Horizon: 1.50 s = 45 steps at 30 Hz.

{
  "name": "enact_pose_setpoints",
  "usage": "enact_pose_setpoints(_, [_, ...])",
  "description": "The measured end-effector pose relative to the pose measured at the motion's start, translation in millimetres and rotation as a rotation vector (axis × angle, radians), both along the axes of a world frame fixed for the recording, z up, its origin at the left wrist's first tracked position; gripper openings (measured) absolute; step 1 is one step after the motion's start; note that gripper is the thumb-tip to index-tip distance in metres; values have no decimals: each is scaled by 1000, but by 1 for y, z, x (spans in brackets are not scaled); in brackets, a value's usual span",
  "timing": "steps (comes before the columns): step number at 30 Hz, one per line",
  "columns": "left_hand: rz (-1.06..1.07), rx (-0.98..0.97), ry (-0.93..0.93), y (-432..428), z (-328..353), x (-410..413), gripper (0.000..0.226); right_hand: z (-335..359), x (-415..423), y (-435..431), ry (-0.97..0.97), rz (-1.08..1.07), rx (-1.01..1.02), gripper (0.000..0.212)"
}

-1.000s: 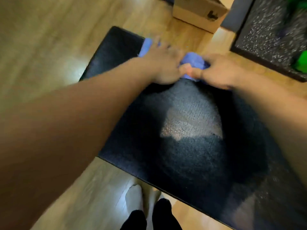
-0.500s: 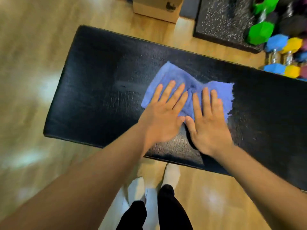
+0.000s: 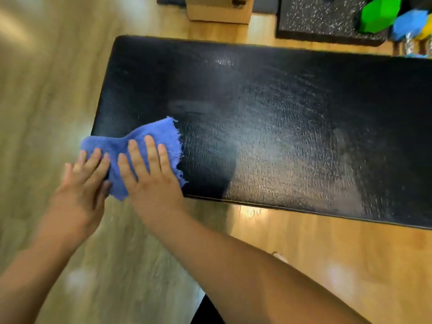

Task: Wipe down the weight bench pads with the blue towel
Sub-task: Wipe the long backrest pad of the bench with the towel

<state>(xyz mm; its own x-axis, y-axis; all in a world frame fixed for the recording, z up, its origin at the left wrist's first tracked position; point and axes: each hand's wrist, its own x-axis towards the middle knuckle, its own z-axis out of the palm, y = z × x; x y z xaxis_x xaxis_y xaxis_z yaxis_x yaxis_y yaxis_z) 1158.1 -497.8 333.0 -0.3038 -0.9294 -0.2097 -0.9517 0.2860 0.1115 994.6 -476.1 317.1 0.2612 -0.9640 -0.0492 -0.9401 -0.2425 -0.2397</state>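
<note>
Bare forearms reach in from the near edge, both hands flat, fingers spread, palms down, no pinch or closed grip on anything. Left hand (image 3: 80,183) presses the left part of the blue towel (image 3: 140,146), partly off the pad's left end; right hand (image 3: 152,176) presses the towel's right part at the near-left corner of the black bench pad (image 3: 280,127), the surface. Towel's frayed edge faces right. Pad's textured vinyl shows glare. Wood floor (image 3: 304,242) around. Farther back: cardboard box (image 3: 218,10), speckled mat (image 3: 320,17), green dumbbell (image 3: 378,12), blue dumbbell (image 3: 411,22).
</note>
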Motion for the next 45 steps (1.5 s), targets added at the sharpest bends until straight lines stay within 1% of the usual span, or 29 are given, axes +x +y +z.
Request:
enact_pose_setpoints(3, [-145, 16, 30, 6, 3, -21, 57, -7, -43, 17, 35, 49, -21, 55])
enact_pose_setpoints(6, [-336, -25, 108, 26, 1, -95, 55, -7, -120, 53, -27, -53, -68, 50])
enact_pose_setpoints(7, [-407, -46, 125, 33, 1, -129, 54, -5, -151, 69, -5, -71, -69, 49])
enact_pose_setpoints(8, [-476, -64, 135, 41, 0, -164, 53, -2, -185, 86, 57, -93, -73, 52])
enact_pose_setpoints(10, [-592, -83, 135, 58, -4, -238, 50, 4, -254, 120, 193, -146, -22, 68])
enact_pose_setpoints(11, [-631, -81, 134, 68, -4, -273, 51, 10, -286, 138, 228, -173, 22, 75])
enact_pose_setpoints(14, [-667, -69, 117, 93, -1, -343, 60, 27, -348, 174, 229, -210, 170, 80])
enact_pose_setpoints(16, [-664, -65, 112, 95, -2, -353, 63, 35, -356, 179, 194, -210, 216, 83])
enact_pose_setpoints(18, [-648, -38, 131, 94, -1, -337, 64, 39, -343, 173, 73, -282, 252, 82])
enact_pose_setpoints(20, [-605, -9, 146, 91, 0, -309, 64, 41, -323, 158, -47, -407, 247, 71])
enact_pose_setpoints(21, [-583, -15, 141, 89, 1, -294, 63, 39, -312, 147, -68, -445, 217, 65])
enact_pose_setpoints(24, [-518, -42, 125, 82, 0, -243, 62, 28, -264, 111, 41, -467, 152, 57])
enact_pose_setpoints(27, [-373, -44, 151, 72, -5, -187, 59, 23, -204, 77, 110, -357, 143, 58])
enact_pose_setpoints(32, [-113, -39, 131, 56, -11, -86, 59, 19, -117, 23, 104, -17, 147, 59])
enact_pose_setpoints(34, [43, -35, 131, 47, -9, -55, 59, 16, -80, -6, 96, 102, 139, 59])
enact_pose_setpoints(36, [186, -15, 173, 36, -7, -34, 59, 13, -46, -38, 161, 244, 127, 60])
enact_pose_setpoints(39, [259, -10, 268, 6, -4, -28, 60, 10, -19, -89, 197, 390, 103, 65])
enact_pose_setpoints(41, [284, -6, 334, -30, 0, -37, 59, 8, -18, -121, 201, 402, 77, 63])
enact_pose_setpoints(42, [268, -17, 350, -52, 0, -42, 58, 6, -21, -138, 192, 373, 80, 60])
enact_pose_setpoints(45, [240, 6, 314, -125, 0, -64, 54, 9, -41, -191, 154, 193, 109, 58])
